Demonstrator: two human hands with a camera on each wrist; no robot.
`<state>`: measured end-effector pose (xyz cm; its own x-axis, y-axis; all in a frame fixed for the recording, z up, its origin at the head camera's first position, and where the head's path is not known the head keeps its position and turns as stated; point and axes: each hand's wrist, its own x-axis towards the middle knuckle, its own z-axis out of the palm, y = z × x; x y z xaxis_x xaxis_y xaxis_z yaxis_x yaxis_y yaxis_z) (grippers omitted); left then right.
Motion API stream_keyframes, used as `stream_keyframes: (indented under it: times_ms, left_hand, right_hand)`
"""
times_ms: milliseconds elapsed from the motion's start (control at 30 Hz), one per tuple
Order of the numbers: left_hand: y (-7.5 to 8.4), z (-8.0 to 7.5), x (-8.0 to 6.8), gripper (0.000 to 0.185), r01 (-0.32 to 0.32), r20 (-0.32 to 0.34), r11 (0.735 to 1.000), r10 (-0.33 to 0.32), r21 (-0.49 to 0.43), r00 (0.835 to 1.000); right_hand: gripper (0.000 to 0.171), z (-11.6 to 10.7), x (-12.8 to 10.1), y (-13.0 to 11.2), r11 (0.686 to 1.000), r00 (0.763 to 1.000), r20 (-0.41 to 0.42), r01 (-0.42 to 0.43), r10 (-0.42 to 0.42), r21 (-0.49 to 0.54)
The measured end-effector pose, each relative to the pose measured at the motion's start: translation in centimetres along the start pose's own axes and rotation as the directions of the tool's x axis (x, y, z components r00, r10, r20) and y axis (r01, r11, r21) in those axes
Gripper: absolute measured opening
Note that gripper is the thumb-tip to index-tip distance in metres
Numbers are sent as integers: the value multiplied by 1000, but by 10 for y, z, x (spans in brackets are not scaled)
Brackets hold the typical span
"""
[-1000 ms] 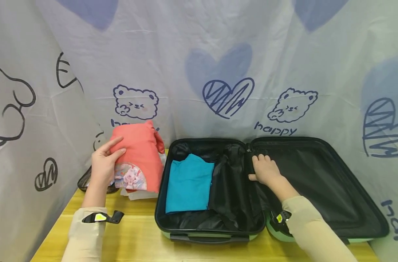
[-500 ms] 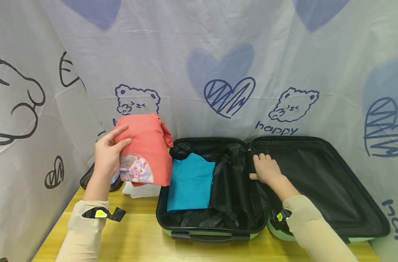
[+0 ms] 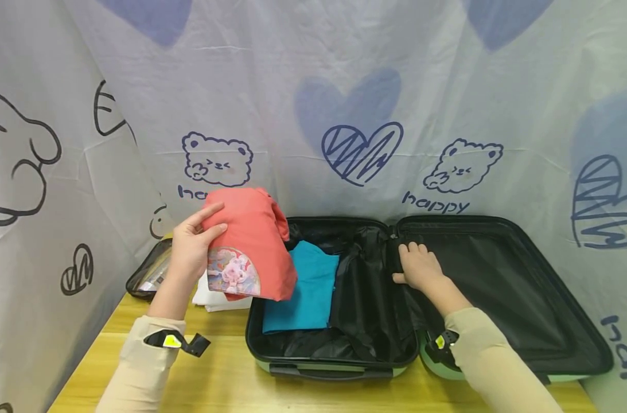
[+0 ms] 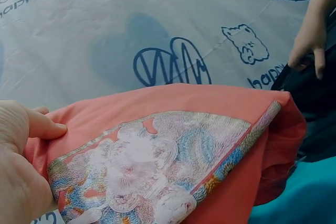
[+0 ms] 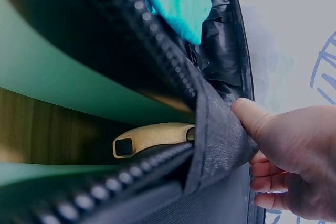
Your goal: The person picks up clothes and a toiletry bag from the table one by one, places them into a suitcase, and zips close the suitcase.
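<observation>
In the head view my left hand [image 3: 190, 246] pinches the left edge of a folded coral shirt [image 3: 253, 235] with a floral patch at its lower corner. The shirt hangs above the left side of an open suitcase [image 3: 370, 304] and partly covers a folded teal garment [image 3: 313, 298] lying inside. In the left wrist view, thumb and fingers hold the coral cloth [image 4: 173, 98]. My right hand [image 3: 420, 268] is at the hinge between the suitcase halves. The right wrist view shows its thumb on the black fabric hinge strip [image 5: 215, 129], the fingers curled beyond the edge.
A folded white cloth [image 3: 222, 299] lies on the wooden table [image 3: 220, 367], left of the suitcase. Behind it is a dark-edged mesh pouch [image 3: 150, 278]. The suitcase lid [image 3: 478, 287] lies open at right, and a printed curtain [image 3: 272, 86] hangs behind.
My left hand has carried the coral shirt rightward, from above the white cloth to partly over the suitcase and the teal garment. The right hand has stayed at the hinge.
</observation>
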<state>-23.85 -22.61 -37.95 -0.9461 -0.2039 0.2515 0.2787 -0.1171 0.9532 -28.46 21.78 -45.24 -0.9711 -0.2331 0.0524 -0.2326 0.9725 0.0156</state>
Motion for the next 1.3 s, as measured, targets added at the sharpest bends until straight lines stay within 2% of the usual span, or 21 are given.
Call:
stream_keyframes:
  times_ms: [167, 333, 467, 633, 833, 933, 1067, 1300]
  left_hand:
    - [-6, 4, -3, 50, 59, 26, 997, -60, 44, 998]
    - [-12, 8, -3, 51, 72, 63, 995, -76, 66, 995]
    - [-13, 11, -3, 51, 94, 117, 993, -102, 68, 988]
    - [-9, 10, -5, 54, 118, 207, 991, -130, 69, 970]
    - [3, 3, -7, 58, 137, 236, 989, -145, 49, 961]
    - [4, 2, -6, 60, 151, 259, 987, -160, 54, 953]
    - [-5, 9, 0, 63, 171, 285, 984, -177, 44, 942]
    - [-32, 23, 12, 63, 201, 281, 976, -217, 87, 935]
  right_hand:
    - [74, 1, -1, 1, 1000, 1000, 7, -3, 3, 7]
    - [75, 0, -2, 3, 1000, 1000, 10, -16, 16, 5]
    - [75, -3, -1, 4, 1000, 1000, 13, -21, 21, 1]
    - [75, -3, 0, 3, 1000, 999, 20, -24, 25, -2]
    - [76, -1, -1, 2, 1000, 999, 20, -26, 26, 10]
    - [75, -1, -2, 3, 1000, 1000, 14, -24, 24, 13]
    - [75, -2, -1, 3, 1000, 1000, 0, -21, 21, 15]
    - [77, 0, -1, 0, 1000, 1000, 5, -11, 11, 8]
